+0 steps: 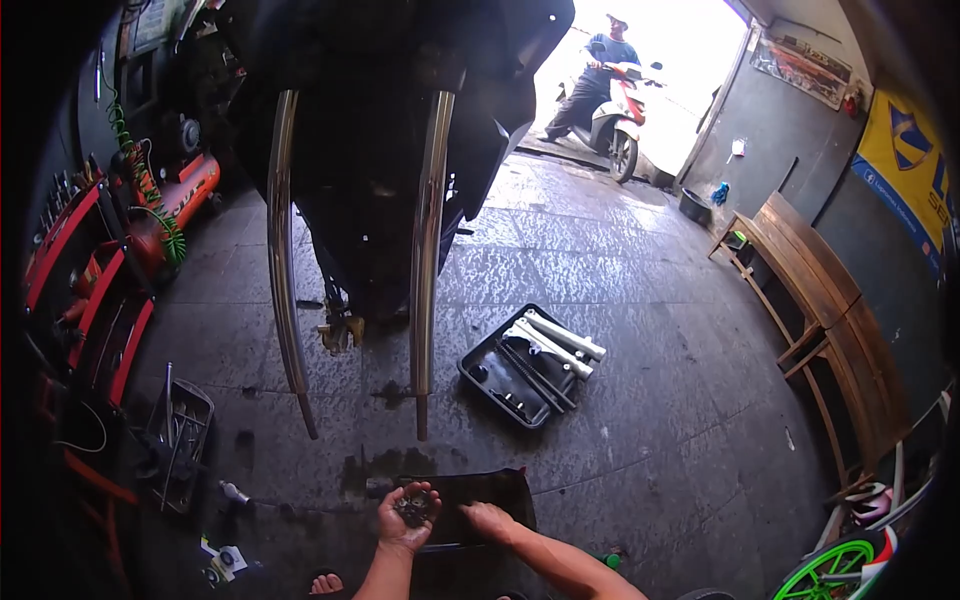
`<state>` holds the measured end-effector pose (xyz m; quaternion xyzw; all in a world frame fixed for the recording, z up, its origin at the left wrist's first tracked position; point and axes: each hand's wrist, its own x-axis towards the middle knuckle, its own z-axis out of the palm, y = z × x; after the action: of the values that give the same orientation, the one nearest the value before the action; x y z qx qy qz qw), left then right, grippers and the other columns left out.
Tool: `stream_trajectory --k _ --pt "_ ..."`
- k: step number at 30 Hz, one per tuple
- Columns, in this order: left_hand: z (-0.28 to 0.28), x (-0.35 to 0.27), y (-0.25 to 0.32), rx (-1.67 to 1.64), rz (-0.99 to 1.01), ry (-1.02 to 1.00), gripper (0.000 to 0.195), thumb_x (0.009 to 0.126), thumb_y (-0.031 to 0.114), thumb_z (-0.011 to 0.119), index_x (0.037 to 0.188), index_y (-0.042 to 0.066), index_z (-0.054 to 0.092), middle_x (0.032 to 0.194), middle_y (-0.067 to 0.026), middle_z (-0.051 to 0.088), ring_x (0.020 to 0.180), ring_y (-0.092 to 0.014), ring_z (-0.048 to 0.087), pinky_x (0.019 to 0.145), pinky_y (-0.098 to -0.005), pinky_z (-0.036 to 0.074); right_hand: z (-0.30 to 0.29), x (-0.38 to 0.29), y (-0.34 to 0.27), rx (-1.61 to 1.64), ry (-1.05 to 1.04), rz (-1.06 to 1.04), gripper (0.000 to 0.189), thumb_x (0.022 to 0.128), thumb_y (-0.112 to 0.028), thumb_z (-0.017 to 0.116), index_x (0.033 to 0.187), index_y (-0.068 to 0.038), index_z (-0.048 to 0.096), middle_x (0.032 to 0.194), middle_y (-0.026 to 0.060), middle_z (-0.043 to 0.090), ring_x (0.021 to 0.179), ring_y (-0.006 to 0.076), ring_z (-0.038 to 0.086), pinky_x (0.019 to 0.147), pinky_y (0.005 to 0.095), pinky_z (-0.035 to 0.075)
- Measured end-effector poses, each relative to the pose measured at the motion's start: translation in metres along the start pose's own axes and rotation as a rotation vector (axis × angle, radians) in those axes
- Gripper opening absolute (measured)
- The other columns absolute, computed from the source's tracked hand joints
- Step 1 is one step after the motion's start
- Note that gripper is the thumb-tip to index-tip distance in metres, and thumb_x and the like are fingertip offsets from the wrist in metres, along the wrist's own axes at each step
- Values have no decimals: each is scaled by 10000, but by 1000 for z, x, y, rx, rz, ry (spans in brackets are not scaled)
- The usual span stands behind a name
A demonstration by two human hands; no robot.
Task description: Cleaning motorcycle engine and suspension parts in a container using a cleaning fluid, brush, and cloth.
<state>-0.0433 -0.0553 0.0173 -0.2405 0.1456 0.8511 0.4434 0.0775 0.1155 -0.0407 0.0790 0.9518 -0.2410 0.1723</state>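
Observation:
My left hand [405, 517] is turned palm up and cupped around a heap of small dark parts [413, 508], too small to tell apart. Just to its right, my right hand [487, 520] hovers over or touches a black tray or mat [457, 491] on the floor. Its fingers are curled, and whatever may be in them is hidden. Ahead, two bare chrome fork tubes [281, 225] [429, 240] hang from the front of a raised, dark motorcycle [367, 135], with a thinner rod end below each. No wheel sits between them. A gold brake caliper [342, 334] dangles behind.
A black tray [480, 382] holds silver fork lower legs [559, 345] and fork springs [529, 367]. At left are a tool tray [184, 442], red tool rack [64, 247] and red air compressor [187, 191]. Wooden benches [814, 262] line the right wall. A person [611, 56] straddles a scooter [622, 112] outside.

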Motion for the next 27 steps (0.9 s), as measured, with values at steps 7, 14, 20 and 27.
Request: stream_trajectory --k 7,14,20,27 --pt "1 -1 -4 36 11 26 273 847 254 537 909 39 693 974 -136 695 934 -316 646 873 -464 533 6 2 1 34 14 90 248 908 -111 457 1105 -39 590 1071 247 642 983 418 640 816 495 532" --pt "5 2 -10 10 -20 -35 315 895 249 493 985 -3 658 1044 -153 677 1013 -334 630 936 -457 500 24 8 20 111 104 240 249 804 -196 669 953 -5 614 908 257 660 879 437 657 714 493 551" --pt "-8 10 -13 -45 -54 -114 336 935 247 463 1066 -8 637 1137 -155 648 1104 -343 590 1002 -467 453 -36 -1 -4 707 359 366 217 695 -142 712 831 -9 608 717 160 654 650 208 661 593 346 529" --pt "-15 13 -36 0 -154 9 335 908 264 491 1055 9 651 1078 -142 677 1048 -287 629 957 -426 487 -114 -24 -96 751 323 -8 163 780 -28 672 852 -1 528 766 58 581 698 92 521 641 265 458"
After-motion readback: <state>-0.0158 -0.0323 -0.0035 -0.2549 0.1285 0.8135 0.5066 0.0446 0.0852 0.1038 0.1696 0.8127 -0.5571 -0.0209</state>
